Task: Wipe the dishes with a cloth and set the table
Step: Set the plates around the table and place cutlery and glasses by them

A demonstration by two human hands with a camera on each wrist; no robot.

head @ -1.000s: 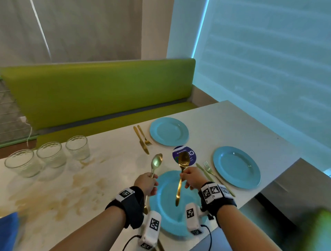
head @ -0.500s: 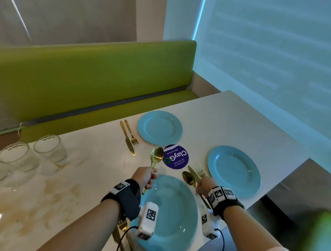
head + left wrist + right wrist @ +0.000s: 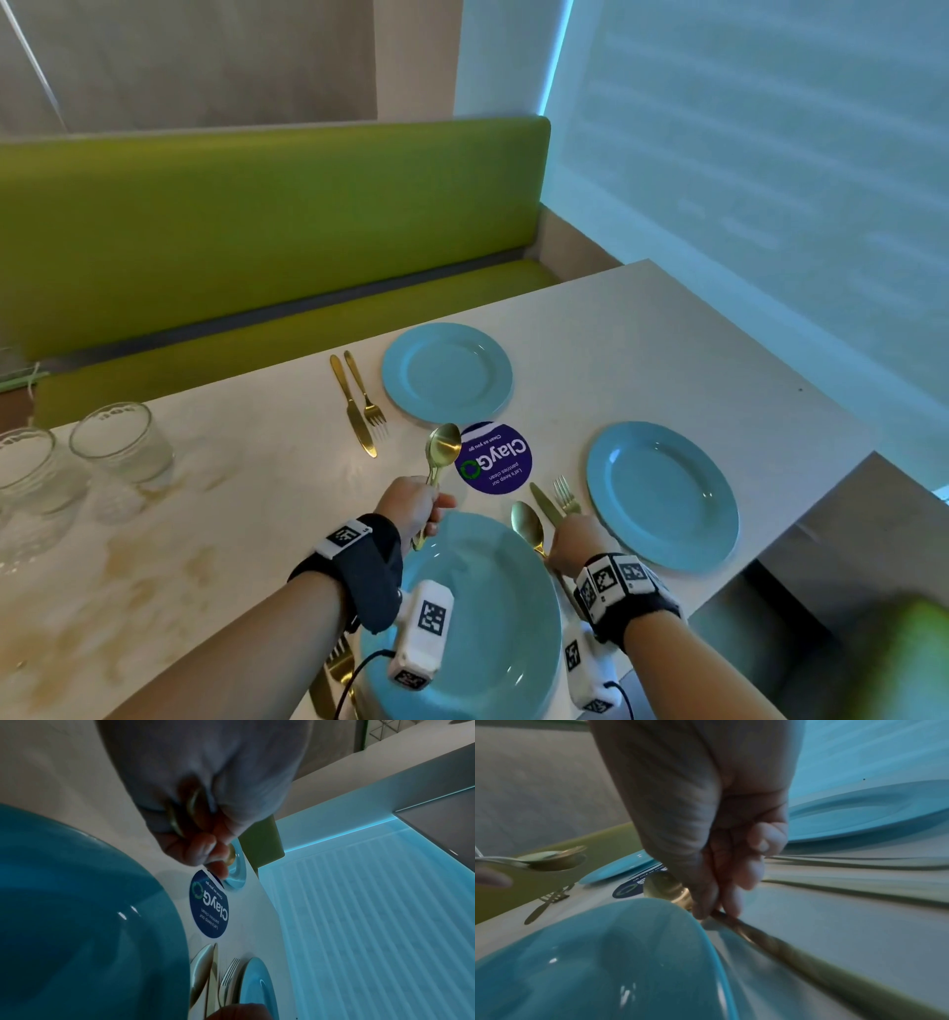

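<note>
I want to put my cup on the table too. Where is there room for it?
There is bare table at the far right corner, beyond the far plate and the right plate. Another open patch lies between the glasses and the far knife. Near the hands it is crowded: the near plate, both spoons and the sticker sit close together.

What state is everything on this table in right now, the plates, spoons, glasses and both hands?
Left hand: grips a spoon, raised.
Left spoon: held above the table, bowl up.
Right hand: pinches a spoon's handle.
Right spoon: low beside the near plate, next to a knife.
Near plate: empty, flat.
Far plate: empty; knife and fork beside it.
Right plate: empty.
Glasses: upright, empty.
</note>
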